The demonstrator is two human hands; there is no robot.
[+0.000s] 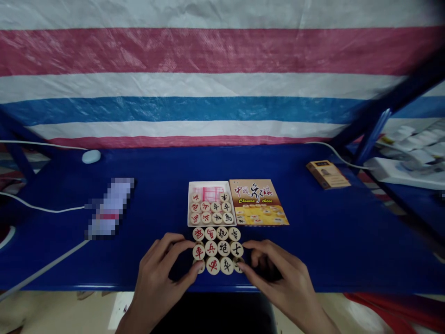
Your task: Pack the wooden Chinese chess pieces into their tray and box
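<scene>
Wooden Chinese chess pieces (211, 248) with red and black characters stand in short rows of stacks at the table's front edge. My left hand (162, 262) grips the stacks from the left, its index finger by a red piece (198, 252) and its thumb on the front corner piece. From the right, my right hand (283, 269) presses thumb and index finger against the black-marked pieces (237, 249). Just behind them, a white open box (190, 222) contains more pieces, with red-lined paper showing at its back. Its printed lid (259, 202) lies touching the box's right side.
A blue table (167, 171) bears everything. Left are a pixelated phone-like object (113, 206), cables, and a small pale case (91, 157). A brown-yellow carton (327, 175) sits at the right, near a white power strip (389, 171). Striped sheeting (208, 109) hangs behind.
</scene>
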